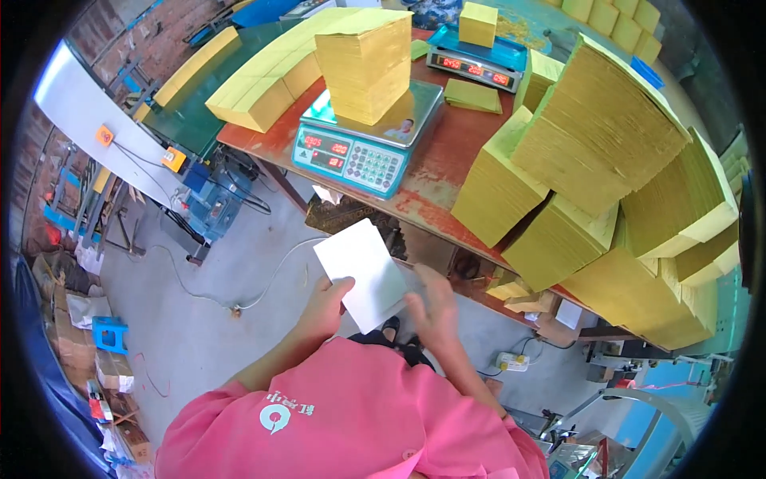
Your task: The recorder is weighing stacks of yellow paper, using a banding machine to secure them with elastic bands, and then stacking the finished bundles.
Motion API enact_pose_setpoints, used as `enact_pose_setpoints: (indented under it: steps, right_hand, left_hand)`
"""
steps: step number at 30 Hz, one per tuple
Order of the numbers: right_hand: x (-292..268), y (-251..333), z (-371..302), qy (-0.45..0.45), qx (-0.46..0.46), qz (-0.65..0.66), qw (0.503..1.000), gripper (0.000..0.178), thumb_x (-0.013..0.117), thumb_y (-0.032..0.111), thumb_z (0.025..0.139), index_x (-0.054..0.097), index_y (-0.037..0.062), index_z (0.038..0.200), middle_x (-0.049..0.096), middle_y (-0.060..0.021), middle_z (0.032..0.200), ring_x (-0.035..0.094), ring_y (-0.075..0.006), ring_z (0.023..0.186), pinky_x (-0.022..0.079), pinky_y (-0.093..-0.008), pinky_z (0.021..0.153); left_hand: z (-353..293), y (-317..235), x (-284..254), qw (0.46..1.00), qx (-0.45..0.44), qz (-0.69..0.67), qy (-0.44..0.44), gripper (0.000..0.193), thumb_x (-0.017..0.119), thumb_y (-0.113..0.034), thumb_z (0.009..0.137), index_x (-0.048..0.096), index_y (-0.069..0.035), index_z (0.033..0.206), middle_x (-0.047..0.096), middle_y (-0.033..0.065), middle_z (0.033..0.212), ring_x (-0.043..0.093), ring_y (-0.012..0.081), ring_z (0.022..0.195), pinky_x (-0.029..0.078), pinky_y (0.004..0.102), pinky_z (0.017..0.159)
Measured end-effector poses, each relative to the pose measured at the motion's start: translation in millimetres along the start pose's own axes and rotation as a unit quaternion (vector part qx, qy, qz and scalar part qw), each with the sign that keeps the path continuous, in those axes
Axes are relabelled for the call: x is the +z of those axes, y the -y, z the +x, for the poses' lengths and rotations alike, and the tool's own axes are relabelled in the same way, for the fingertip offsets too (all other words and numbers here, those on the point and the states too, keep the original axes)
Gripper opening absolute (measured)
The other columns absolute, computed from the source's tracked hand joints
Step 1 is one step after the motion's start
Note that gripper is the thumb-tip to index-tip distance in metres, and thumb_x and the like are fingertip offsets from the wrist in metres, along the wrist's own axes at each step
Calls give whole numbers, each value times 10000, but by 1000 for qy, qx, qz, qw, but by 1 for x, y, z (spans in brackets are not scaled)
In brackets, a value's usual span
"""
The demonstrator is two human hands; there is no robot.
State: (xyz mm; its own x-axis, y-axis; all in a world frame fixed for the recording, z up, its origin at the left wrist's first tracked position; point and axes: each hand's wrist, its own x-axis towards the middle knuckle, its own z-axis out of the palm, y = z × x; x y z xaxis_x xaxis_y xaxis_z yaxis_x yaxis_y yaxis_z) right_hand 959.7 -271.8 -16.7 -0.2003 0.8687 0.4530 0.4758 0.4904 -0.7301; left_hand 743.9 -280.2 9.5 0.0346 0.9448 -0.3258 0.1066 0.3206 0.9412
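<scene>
My left hand [325, 310] grips a flat white rectangular sheet [361, 271] by its left edge, thumb on top. Whether it is a single sheet, a thin stack or a flat bag I cannot tell. Beside its right edge is my right hand [435, 310], fingers apart, close to or touching the lower right corner. In front of me a teal digital scale [351, 152] stands on the red table [435, 188]. A tall stack of yellow paper [363, 72] rests on the scale's metal pan.
Large yellow paper stacks [598, 128] lean piled at the table's right. A second scale [475, 60] holds a small yellow block [479, 24]. More yellow blocks [267, 68] line the table's far left. On the floor are a blue motor [219, 203], a cable [271, 279] and a blue stool [109, 334].
</scene>
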Motion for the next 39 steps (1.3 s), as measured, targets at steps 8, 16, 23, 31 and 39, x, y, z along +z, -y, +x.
enact_pose_setpoints:
  steps: [8, 16, 23, 31, 39]
  right_hand:
    - [13, -3, -4, 109, 272, 329, 898, 360, 610, 168, 930, 525, -6, 1234, 623, -63, 989, 578, -122, 847, 491, -276, 734]
    - [43, 5, 60, 63, 290, 353, 887, 324, 567, 7, 906, 529, -22, 1227, 636, -75, 1074, 580, -114, 960, 450, -252, 857]
    - [122, 20, 174, 9, 266, 295, 918, 120, 641, 42, 888, 585, 3, 987, 600, -4, 800, 516, -41, 700, 423, -203, 621]
    - [204, 28, 289, -65, 259, 210, 940, 151, 686, 71, 874, 568, 9, 803, 491, 39, 629, 404, -24, 584, 343, -214, 509]
    - [218, 20, 331, -208, 127, -45, 969, 133, 717, 43, 824, 598, 14, 772, 518, -43, 617, 437, -101, 565, 404, -254, 541]
  left_hand:
    - [-4, -23, 11, 985, -66, -156, -24, 342, 596, -193, 915, 590, 45, 1161, 657, 110, 1069, 625, 171, 966, 497, 321, 860]
    - [38, -17, -29, 958, -65, -281, 7, 359, 591, -179, 930, 542, 13, 1230, 630, 104, 1136, 624, 179, 978, 507, 351, 849]
    - [105, -45, -130, 966, -34, -251, -42, 394, 565, -124, 924, 487, 1, 1290, 602, 106, 1195, 606, 185, 1048, 489, 353, 913]
    - [215, -96, -244, 975, 70, -208, 22, 350, 603, -161, 928, 543, 20, 1221, 636, 77, 1095, 607, 126, 971, 493, 287, 841]
    - [303, -110, -270, 958, 8, -275, 82, 377, 607, -189, 930, 528, 24, 1231, 638, 104, 1105, 634, 164, 964, 514, 321, 841]
